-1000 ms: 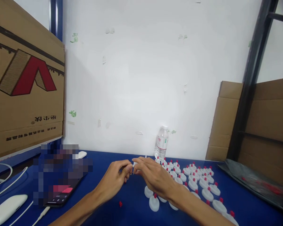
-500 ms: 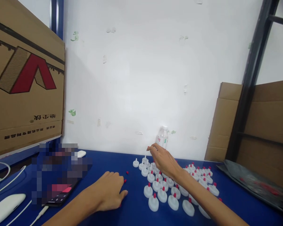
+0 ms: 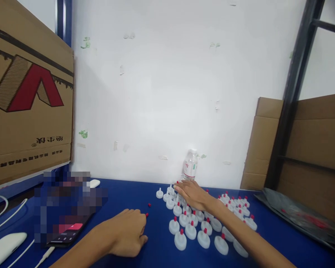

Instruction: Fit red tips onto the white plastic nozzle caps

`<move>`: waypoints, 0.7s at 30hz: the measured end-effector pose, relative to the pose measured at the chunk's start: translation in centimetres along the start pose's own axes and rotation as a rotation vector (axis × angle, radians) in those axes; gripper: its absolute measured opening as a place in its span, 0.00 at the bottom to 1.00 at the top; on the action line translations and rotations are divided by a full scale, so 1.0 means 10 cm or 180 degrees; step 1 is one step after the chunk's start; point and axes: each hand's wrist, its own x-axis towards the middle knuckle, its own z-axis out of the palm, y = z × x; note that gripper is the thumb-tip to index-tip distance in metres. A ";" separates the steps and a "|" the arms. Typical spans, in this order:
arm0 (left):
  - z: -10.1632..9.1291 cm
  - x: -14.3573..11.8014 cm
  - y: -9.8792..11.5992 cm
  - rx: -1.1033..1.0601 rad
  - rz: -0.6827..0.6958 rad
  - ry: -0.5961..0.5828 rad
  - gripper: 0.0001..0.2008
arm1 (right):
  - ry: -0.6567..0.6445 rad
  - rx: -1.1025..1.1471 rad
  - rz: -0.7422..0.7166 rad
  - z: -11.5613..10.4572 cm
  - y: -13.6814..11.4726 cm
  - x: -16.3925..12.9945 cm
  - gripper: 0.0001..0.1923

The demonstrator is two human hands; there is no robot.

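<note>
My left hand (image 3: 130,232) is closed just above the blue table, its fingers curled under and its thumb tucked in. What it holds, if anything, is hidden. One loose red cap (image 3: 146,214) lies against its knuckles and another red cap (image 3: 149,205) a little beyond. My right hand (image 3: 192,194) reaches over the back of a group of white nozzle lids, its fingers closed around a red tip cap (image 3: 177,182) on the far side. Several white lids carry red caps, such as the front lid (image 3: 180,241). At the back left, a bare white lid (image 3: 159,193) has its spout uncovered.
A clear plastic bottle (image 3: 190,164) stands by the white wall behind my right hand. A phone (image 3: 64,234) with a cable and a white device (image 3: 7,247) lie at left, under a large cardboard box (image 3: 30,93). A grey plastic bag (image 3: 304,219) lies at right.
My right hand has come down and forward onto the back lids, and a red cap now shows by its fingers. The left thumb has drawn in closer to its fingers.
</note>
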 end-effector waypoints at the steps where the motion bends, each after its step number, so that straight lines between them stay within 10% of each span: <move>1: 0.00 0.00 0.00 -0.0024 0.0069 -0.0035 0.22 | -0.0038 0.0009 0.0011 0.00 -0.01 0.00 0.31; 21: 0.07 0.17 -0.06 -0.0099 0.0453 0.1241 0.11 | 0.0418 0.0092 -0.0094 -0.15 -0.07 0.02 0.33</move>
